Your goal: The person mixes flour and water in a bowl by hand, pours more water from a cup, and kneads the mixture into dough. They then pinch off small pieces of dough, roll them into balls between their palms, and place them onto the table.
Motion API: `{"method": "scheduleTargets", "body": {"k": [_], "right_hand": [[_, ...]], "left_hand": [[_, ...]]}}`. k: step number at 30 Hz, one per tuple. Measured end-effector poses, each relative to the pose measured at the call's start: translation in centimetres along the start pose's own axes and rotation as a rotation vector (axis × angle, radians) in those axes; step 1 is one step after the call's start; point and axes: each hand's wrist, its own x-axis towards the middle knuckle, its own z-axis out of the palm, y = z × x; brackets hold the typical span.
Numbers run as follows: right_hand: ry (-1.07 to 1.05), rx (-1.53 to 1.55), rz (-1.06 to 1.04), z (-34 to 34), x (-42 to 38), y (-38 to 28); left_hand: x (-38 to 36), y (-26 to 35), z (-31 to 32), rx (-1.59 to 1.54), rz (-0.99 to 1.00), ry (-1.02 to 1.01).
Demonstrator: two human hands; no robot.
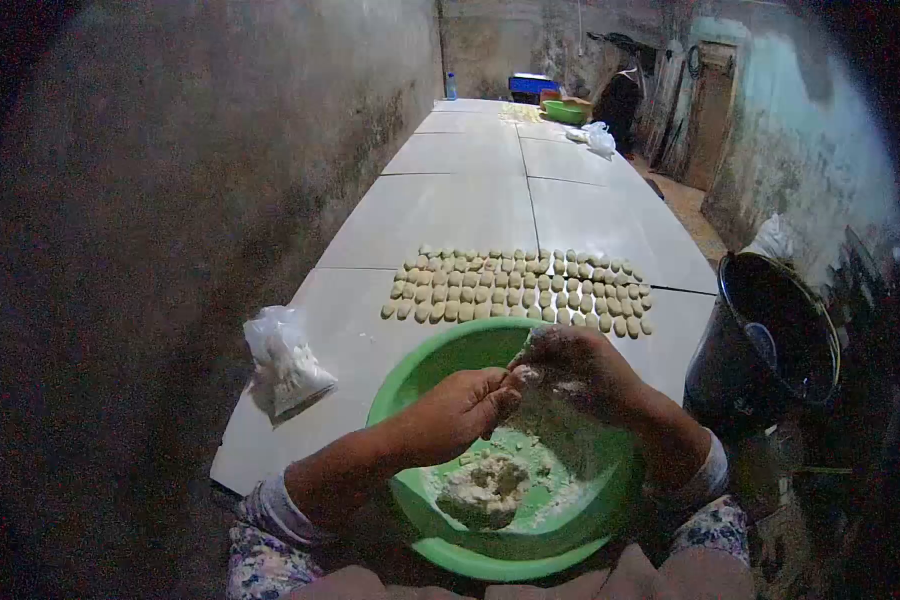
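Both hands meet above a large green basin at the near end of a long white table. My left hand (475, 400) is closed, thumb against the fingers, and what it pinches is too small to name. My right hand (580, 370) is floury, its fingers bent and touching the left fingertips; what it holds, if anything, is hidden. Below them in the green basin (410, 380) lies a lump of floury dough (485, 490) with loose flour and crumbs around it. Just beyond the basin, rows of small oval dough pieces (510, 282) lie on the white table (460, 210).
A plastic bag of white powder (285, 365) sits at the table's left edge. A black bucket (770, 340) stands at the right. Far off are another green basin (565, 112), a white bag (598, 138), a blue crate (532, 86) and a bottle (451, 87).
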Motion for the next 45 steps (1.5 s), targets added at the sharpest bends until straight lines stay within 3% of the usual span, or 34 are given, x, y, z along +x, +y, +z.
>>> {"method": "scheduleTargets", "body": {"k": [3, 7, 9, 10, 11, 14, 18, 21, 22, 25, 27, 31, 33, 34, 35, 37, 38, 40, 41, 43, 45], "right_hand": [[0.044, 0.076, 0.091, 0.2, 0.2, -0.8], [-0.009, -0.077, 0.215, 0.2, 0.3, -0.7], [-0.135, -0.197, 0.165, 0.5, 0.1, -1.7], [-0.198, -0.258, 0.14, 0.6, 0.1, -1.9], [-0.197, -0.257, 0.143, 0.6, 0.0, -1.7], [-0.193, -0.023, 0.217, 0.4, 0.0, -2.0], [-0.12, 0.333, 0.341, -0.1, -0.1, -1.5], [-0.143, 0.131, 0.181, 0.3, 0.1, -1.8], [-0.173, 0.238, 0.058, 0.3, 0.0, -0.3], [-0.098, 0.191, 0.103, 0.2, 0.4, -0.1], [-0.129, 0.298, 0.129, -0.3, 0.1, -0.6], [-0.021, 0.12, 0.094, 0.4, 0.1, 0.0], [-0.089, 0.286, 0.19, 0.3, 0.2, 0.8], [-0.021, 0.663, 0.409, 0.5, 0.2, 0.7], [-0.02, 0.664, 0.409, 0.3, 0.2, 0.5], [-0.076, 0.069, 0.194, -0.3, 0.2, 0.1], [-0.076, 0.07, 0.193, -0.5, 0.2, 0.0], [0.137, -0.519, 0.016, -1.3, 0.6, -0.3], [0.237, -0.594, 0.054, -2.1, 1.0, -0.7], [0.109, -0.373, 0.206, -3.3, 0.3, -2.0], [0.003, -0.242, 0.131, -3.0, -0.1, -2.0]], "left_hand": [[-0.1, 0.1, -0.2, 0.142, 0.009, 0.035], [-0.2, 0.7, 0.2, 0.226, -0.063, 0.031], [-0.2, 0.6, 0.5, 0.296, 0.159, 0.036], [-0.5, 1.7, 0.4, 0.288, 0.006, -0.001], [-0.6, 1.4, 0.3, 0.286, 0.006, -0.004], [-0.4, 0.2, 0.3, 0.374, 0.098, 0.04], [-0.4, 0.1, 0.4, 0.141, 0.064, 0.037], [-0.2, -1.0, 0.3, 0.139, 0.074, 0.04], [-0.1, -1.4, 0.2, 0.098, 0.118, 0.021], [-0.2, -0.3, 0.3, 0.095, 0.159, 0.009], [-0.2, -0.2, 0.3, 0.042, 0.056, 0.06], [-0.1, -0.1, 0.4, 0.093, 0.043, 0.095], [-0.2, -0.1, 0.4, 0.078, 0.014, 0.113], [-0.2, 0.0, 0.4, 0.117, 0.036, 0.103], [-0.3, 0.0, 0.4, 0.157, 0.058, 0.092], [-0.4, 0.3, 0.3, 0.236, 0.011, 0.098], [-0.4, 0.3, 0.5, 0.303, 0.032, 0.109], [-1.3, 1.9, 0.5, 0.378, 0.045, 0.025], [-1.5, 1.1, 0.5, 0.425, -0.051, -0.085], [-2.0, 0.9, 1.8, 0.676, 0.138, -0.178], [-2.1, 0.4, 2.4, 0.656, 0.107, -0.21]]}}
